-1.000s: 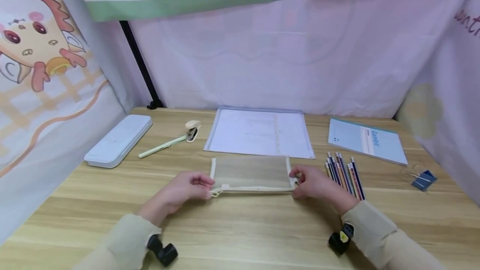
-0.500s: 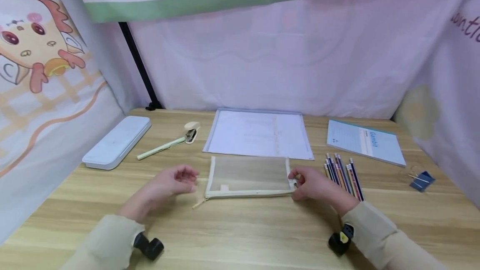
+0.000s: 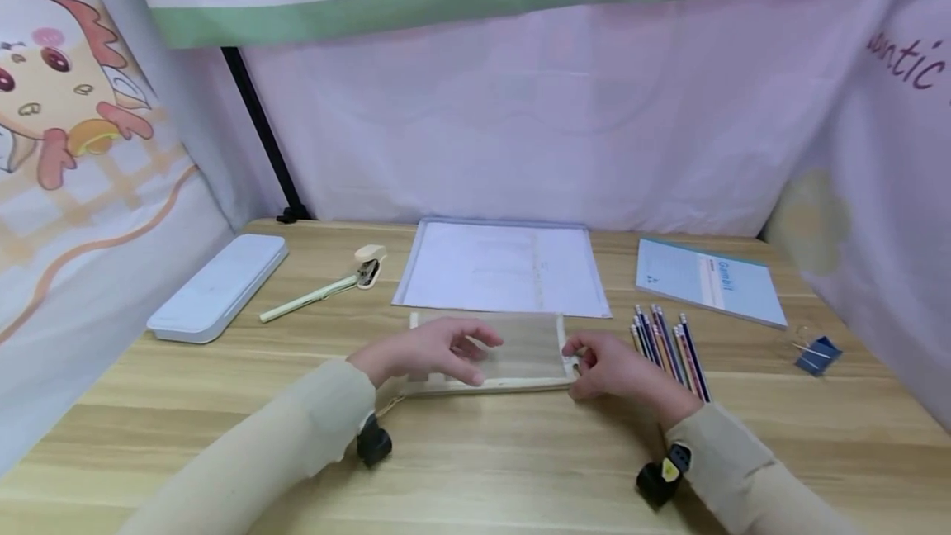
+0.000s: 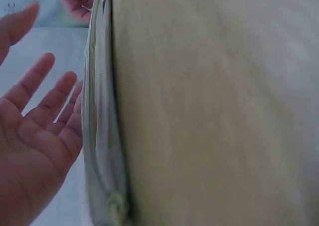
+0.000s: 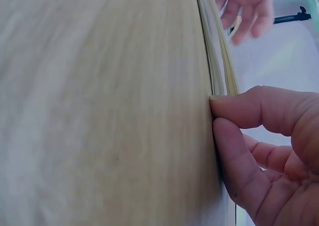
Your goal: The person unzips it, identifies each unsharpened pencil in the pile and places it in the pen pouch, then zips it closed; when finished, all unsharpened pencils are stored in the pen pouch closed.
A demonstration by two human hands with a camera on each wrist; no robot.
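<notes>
A see-through zip pouch [image 3: 524, 347] with cream edging lies on the wooden table, its zipper side facing me. Over its left half hovers my left hand [image 3: 438, 349], fingers spread and holding nothing; it hides part of the pouch. My right hand [image 3: 617, 366] pinches the pouch's right end near the zipper corner, thumb and fingertip on the edge in the right wrist view. The zipper pull [image 4: 117, 208] sits at the left end, and the zipper's two edges look parted in the left wrist view.
Several pencils [image 3: 671, 351] lie right of my right hand, near a blue binder clip [image 3: 819, 356] and a notepad [image 3: 709, 283]. Behind the pouch is a clear document sleeve [image 3: 501, 269]. At left are a pen [image 3: 308, 298], a stapler [image 3: 369, 265] and a white case [image 3: 219, 289].
My left hand let go of the pouch's left zipper end, drew back left, then came right over the pouch. My right hand has stayed at the right end.
</notes>
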